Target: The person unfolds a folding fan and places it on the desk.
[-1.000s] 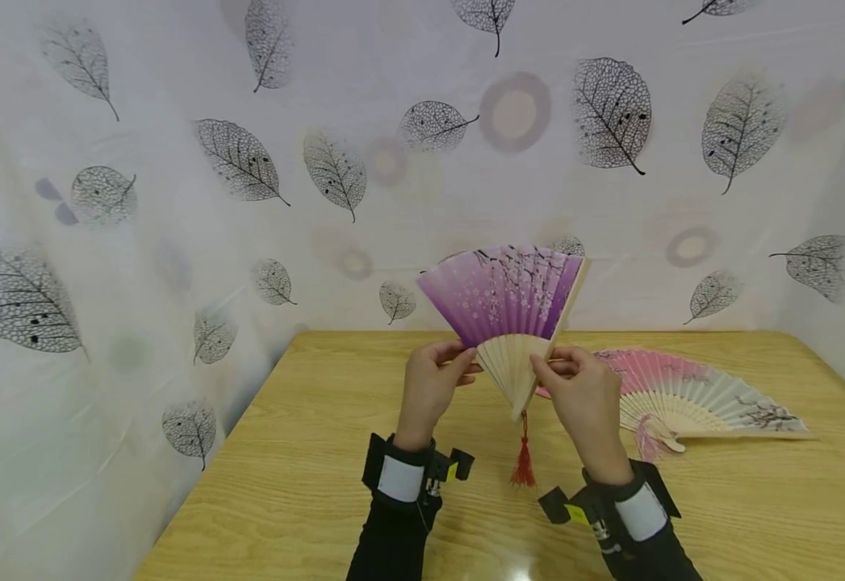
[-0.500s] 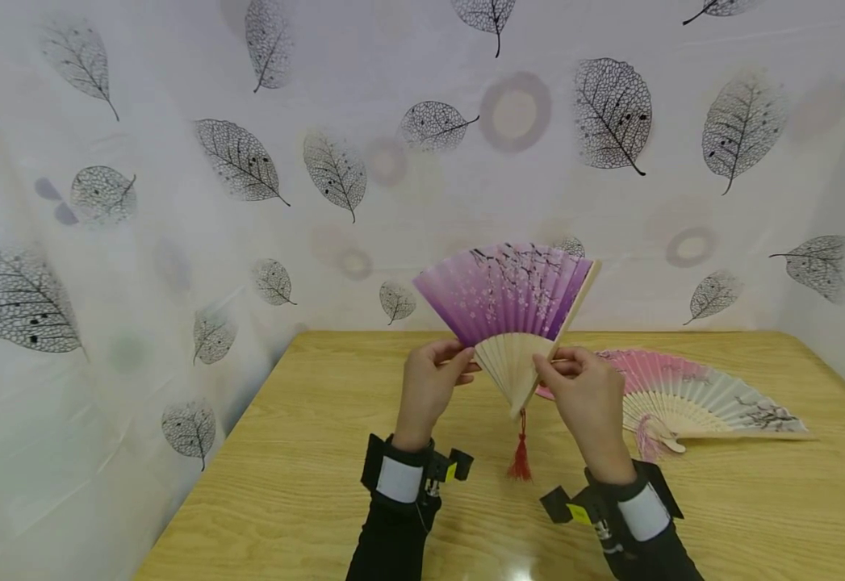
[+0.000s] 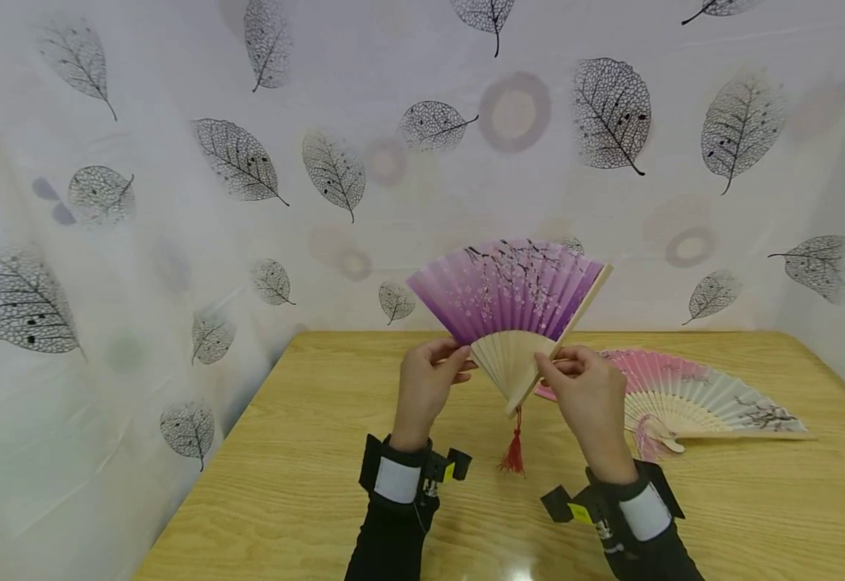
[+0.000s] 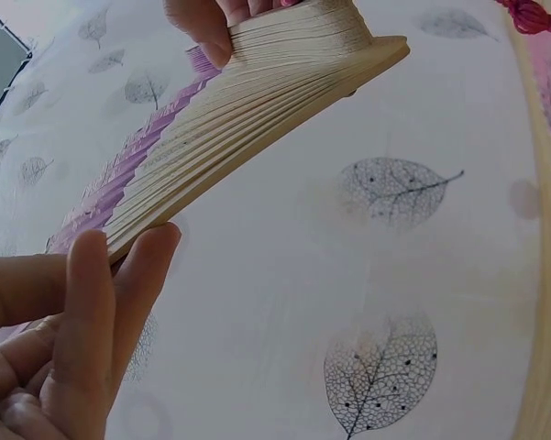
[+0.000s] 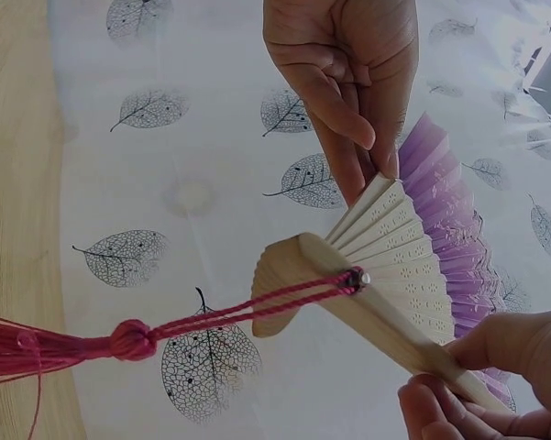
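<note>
A purple folding fan [image 3: 512, 294] with pale blossoms and light wooden ribs is held up, partly spread, above the table. My left hand [image 3: 425, 391] pinches its left outer rib between thumb and fingers. On the opposite side, my right hand [image 3: 587, 399] pinches the right guard stick. From the fan's pivot dangles a red tassel [image 3: 513, 453], also visible close up in the right wrist view, where its knot [image 5: 133, 340] shows. The left wrist view looks along the wooden ribs [image 4: 229, 119] from the side, with both hands' fingers at the edges.
Behind my right hand, a pink and grey folding fan [image 3: 683, 395] lies spread on the wooden table [image 3: 306, 452], its pink tassel [image 3: 650, 436] near the pivot. A pale curtain [image 3: 422, 194] with leaf prints hangs behind and to the left.
The purple fan has spread wider, its right guard stick tilting further right and its left edge shifting slightly left. The red tassel has swung a little left and up. Both hands keep their pinch.
</note>
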`<state>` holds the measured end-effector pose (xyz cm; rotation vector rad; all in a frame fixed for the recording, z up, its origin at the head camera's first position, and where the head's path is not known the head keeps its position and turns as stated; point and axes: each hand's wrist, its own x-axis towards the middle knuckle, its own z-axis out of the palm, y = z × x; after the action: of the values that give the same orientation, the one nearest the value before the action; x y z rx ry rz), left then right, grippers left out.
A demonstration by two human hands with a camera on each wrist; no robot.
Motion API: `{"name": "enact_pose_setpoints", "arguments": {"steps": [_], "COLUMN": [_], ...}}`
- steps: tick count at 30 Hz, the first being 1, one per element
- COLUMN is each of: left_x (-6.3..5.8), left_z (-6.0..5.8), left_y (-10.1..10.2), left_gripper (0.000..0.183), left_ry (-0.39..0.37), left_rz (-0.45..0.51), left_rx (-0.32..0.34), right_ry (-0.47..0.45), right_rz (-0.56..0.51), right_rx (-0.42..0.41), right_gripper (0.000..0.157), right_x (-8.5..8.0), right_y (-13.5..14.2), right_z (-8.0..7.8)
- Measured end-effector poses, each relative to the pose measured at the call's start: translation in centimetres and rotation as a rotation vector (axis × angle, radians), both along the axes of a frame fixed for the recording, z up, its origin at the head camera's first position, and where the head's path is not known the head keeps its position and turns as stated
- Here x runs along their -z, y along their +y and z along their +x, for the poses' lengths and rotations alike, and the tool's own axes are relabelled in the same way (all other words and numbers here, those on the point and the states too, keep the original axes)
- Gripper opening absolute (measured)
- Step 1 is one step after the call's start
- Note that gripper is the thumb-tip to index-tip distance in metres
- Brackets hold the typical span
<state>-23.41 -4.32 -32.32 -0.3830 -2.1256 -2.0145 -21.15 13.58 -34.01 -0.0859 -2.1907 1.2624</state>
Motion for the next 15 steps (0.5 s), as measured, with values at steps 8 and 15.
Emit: {"name": "enact_pose_setpoints", "arguments": {"steps": [8,15], "left_x": [0.05,0.07], "left_z": [-0.08,-0.08], "left_y": [-0.16,-0.37], "left_gripper": [0.027,0.027], "left_ry": [0.032,0.024], "left_rz": [-0.011,0.009], "left_rx": [0.002,-0.009], "right_ry": [-0.010,-0.044], "right_rz": [0.000,-0.006], "right_rx": [-0.008,0.007], "right_gripper": [0.030,0.031], "right_x": [-0.04,-0.02], "right_y": [0.05,0.01], "right_z": [0.13,0.32]}}
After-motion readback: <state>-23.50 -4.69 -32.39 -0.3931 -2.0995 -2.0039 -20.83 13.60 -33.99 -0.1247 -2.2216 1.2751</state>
